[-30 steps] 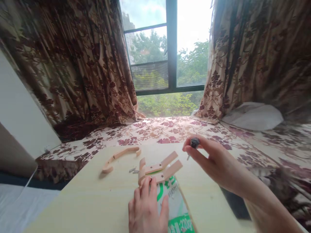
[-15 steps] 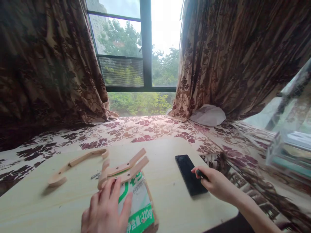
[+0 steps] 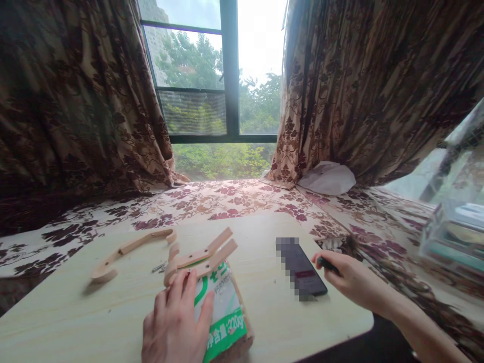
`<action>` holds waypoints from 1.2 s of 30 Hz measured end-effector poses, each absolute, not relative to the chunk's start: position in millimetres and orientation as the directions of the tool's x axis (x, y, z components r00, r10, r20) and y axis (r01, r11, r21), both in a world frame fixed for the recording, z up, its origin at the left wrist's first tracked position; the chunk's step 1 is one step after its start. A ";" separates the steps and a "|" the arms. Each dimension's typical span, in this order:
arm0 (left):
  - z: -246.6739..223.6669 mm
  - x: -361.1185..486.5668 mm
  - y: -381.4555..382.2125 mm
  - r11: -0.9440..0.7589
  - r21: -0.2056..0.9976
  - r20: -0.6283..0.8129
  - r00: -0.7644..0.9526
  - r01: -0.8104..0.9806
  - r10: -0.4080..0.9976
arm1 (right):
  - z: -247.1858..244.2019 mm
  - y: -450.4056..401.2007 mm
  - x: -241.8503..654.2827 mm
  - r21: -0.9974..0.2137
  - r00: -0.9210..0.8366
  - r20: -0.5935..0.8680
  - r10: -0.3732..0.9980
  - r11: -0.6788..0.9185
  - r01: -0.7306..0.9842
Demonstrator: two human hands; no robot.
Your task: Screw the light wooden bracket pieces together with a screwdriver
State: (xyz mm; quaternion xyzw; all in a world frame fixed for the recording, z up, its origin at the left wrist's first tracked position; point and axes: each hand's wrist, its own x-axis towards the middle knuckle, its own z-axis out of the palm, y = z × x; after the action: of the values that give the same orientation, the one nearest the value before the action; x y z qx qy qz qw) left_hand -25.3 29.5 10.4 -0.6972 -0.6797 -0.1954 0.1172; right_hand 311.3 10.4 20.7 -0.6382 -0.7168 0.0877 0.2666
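My left hand [image 3: 176, 315] lies palm down over a green and white plastic food package [image 3: 227, 327], thumb spread apart, its fingertips touching the near end of a wooden piece [image 3: 198, 264]. That piece has two parallel prongs with dark screw holes or screw heads and lies partly on the package. My right hand [image 3: 351, 277] is closed round a black handle [image 3: 328, 265]; the rest of this tool is hidden or too small to make out. Just left of it a smartphone [image 3: 306, 272] lies on the table, its screen lit and partly pixelated.
A curved wooden strip [image 3: 132, 244] rests at the left of the pale table [image 3: 260, 242]. Small metal pieces [image 3: 159, 268], perhaps screws, lie between it and the pronged piece. Beyond are floral cloth [image 3: 234, 194], a white bag [image 3: 328, 178] and a clear plastic box [image 3: 454, 234] at right.
The phone's screen was dark and is now lit. My right hand has drawn back right, off the phone, still holding the black handle. The whole view has shifted slightly; my left hand stays on the package.
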 end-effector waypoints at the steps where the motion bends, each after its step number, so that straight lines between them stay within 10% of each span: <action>1: 10.1 -25.1 29.6 -0.052 0.099 0.436 0.003 0.994 0.900 | 26.2 9.5 307.5 -0.464 -0.053 0.271 0.961 0.178 0.868; 11: 1.1 -28.5 28.7 -0.030 0.067 0.415 0.000 0.997 0.910 | 121.7 50.5 164.7 -0.506 -0.427 0.541 0.725 0.686 0.523; 36: -36.6 -31.7 37.2 0.060 0.049 0.541 -0.078 0.997 0.838 | 99.0 109.2 79.7 -0.615 -0.497 0.453 0.740 0.663 0.427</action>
State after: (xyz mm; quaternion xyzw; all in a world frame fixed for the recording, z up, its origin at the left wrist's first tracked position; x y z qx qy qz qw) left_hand -31.7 37.2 -36.6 -0.6522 -0.7032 -0.2106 0.1892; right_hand 79.7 109.2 99.0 -0.3486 -0.8374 0.2169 0.3607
